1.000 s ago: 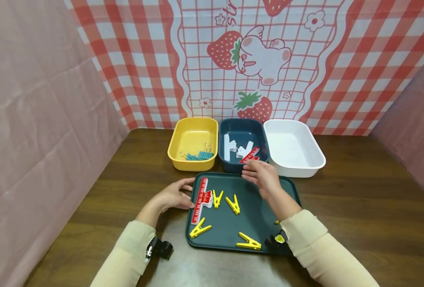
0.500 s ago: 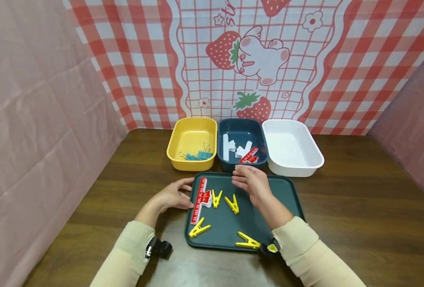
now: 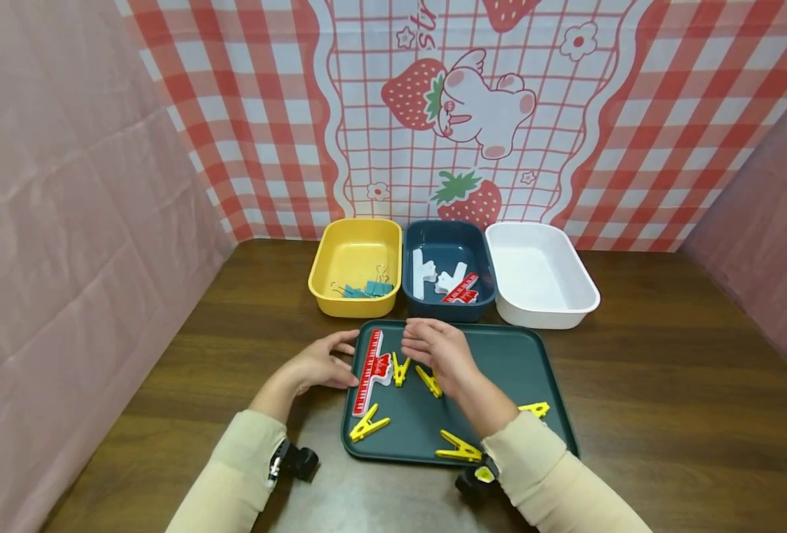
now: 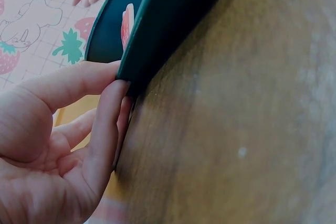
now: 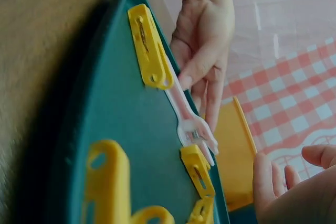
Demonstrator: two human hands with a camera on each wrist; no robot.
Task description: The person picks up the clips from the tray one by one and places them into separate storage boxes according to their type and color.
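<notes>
Leftward over the smooth dark green tray (image 3: 509, 359), the right hand (image 3: 436, 352) has moved, relaxed and holding nothing. The left hand (image 3: 323, 364), ungripping, touches the tray's rim; just beside it lies a glossy red-and-white bar clip (image 3: 367, 377), long axis running away from the person, scalloped tab pointing rightward, near V-shaped yellow clothespins (image 3: 400, 380).
</notes>
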